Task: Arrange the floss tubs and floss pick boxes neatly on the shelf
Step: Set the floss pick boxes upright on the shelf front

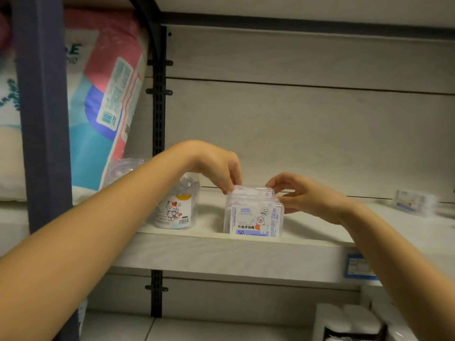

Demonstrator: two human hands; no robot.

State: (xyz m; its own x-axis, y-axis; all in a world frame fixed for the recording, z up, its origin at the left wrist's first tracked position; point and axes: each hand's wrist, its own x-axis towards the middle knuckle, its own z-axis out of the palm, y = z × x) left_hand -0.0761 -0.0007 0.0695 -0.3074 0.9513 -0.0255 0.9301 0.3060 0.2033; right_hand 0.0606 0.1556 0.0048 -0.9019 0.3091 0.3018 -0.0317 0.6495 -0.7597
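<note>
A row of clear floss pick boxes (256, 219) stands upright on the white shelf (221, 254), labels facing me. My left hand (216, 166) pinches the top left corner of the rearmost box. My right hand (302, 195) holds the right side of the same back boxes with its fingertips. To the left, a clear floss tub (176, 207) with a cartoon cat label stands upright, partly hidden by my left forearm. Another clear tub (123, 167) shows behind it. One more floss pick box (414, 201) lies far right on the shelf.
A black slotted upright (158, 114) divides the shelf from a bay holding large pink and blue soft packs (103, 99). A blue price tag (358, 267) hangs on the shelf edge. White rolls (349, 321) sit on the lower shelf at right.
</note>
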